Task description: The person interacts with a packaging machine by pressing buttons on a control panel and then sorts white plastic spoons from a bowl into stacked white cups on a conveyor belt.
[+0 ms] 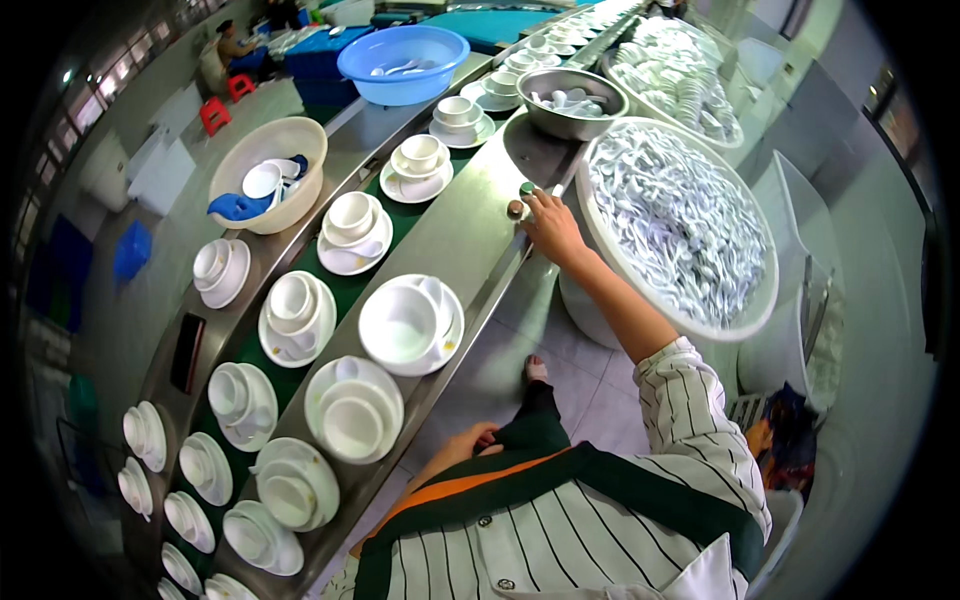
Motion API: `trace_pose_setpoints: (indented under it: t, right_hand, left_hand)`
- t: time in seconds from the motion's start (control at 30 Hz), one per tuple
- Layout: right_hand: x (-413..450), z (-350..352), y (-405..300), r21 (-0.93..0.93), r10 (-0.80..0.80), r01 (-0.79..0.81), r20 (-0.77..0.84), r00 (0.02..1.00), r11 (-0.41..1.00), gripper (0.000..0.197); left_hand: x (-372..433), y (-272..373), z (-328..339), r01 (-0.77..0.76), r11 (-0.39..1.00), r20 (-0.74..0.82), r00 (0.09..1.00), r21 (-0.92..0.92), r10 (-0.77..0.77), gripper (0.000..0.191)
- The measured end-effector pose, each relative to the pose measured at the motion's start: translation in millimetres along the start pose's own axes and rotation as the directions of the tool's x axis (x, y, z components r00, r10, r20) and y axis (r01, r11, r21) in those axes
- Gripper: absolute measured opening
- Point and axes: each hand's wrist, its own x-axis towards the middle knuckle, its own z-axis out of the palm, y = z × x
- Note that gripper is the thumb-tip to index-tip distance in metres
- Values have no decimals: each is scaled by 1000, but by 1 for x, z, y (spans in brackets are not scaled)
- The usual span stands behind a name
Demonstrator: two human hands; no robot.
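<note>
With its fingers at a green push button [527, 188] on the steel counter, my right hand [553, 229] reaches past a brown button [515, 209]; whether it presses is unclear. Near my waist, my left hand [474, 441] hangs beside the apron, fingers partly curled, nothing visible in it. Sets of white saucers, bowls, cups and spoons, such as this set [355, 232], line a green conveyor belt [346, 289]. More stacked sets [412, 324] stand on the near counter edge. A steel bowl [573, 103] of white spoons sits beyond my right hand.
A large white tub [769, 262] full of white spoons stands at right, with a tub of white crockery [675, 82] behind. Across the belt are a cream basin [304, 187], a blue basin [405, 86] and a phone [187, 352]. A person [241, 52] sits far off near red stools [214, 115].
</note>
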Motion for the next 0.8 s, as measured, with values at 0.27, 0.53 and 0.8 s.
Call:
trace_pose_setpoints:
  t: [0.27,0.53,0.8]
  right_hand:
    - [47,6,48,37,-366,365,42,930,930,32]
    - [70,-9,79,201,-534,495,340,774,845,11]
    - [175,-105,125,501,-315,69,425,849,862,39]
  left_hand:
    - [116,89,8,7,989,-302,952,-151,-53,40]
    - [165,167,-36,-81,989,-375,926,-121,30,35]
    - [229,217,-74,-382,906,-605,770,-181,204,32]
